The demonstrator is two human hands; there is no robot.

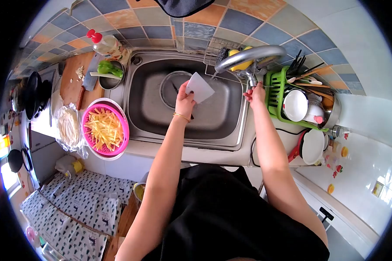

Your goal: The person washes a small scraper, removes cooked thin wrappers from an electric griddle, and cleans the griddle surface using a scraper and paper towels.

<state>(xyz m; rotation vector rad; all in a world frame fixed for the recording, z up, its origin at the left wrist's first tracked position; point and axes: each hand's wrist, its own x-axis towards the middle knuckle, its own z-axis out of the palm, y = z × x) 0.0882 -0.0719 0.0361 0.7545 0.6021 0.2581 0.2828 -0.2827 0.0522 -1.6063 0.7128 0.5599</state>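
Over the steel sink (139, 117), my left hand (185, 101) grips a white, squarish flat piece (200, 88) by its lower left edge. My right hand (255, 94) is closed at the base of the curved faucet (252, 53), at its lever, most of which the fingers hide. Water seems to run from the spout just above the white piece. In the basin, behind my left hand, a round drain strainer (167, 90) shows with something dark and thin beside it.
Left of the sink stand a pink basket (125, 130) of pale yellow strips, a metal bowl (116, 82) with green pepper, a cleaver (90, 78) on a cutting board (69, 78) and a bottle (111, 47). On the right is a green dish rack (273, 93) with bowls and utensils.
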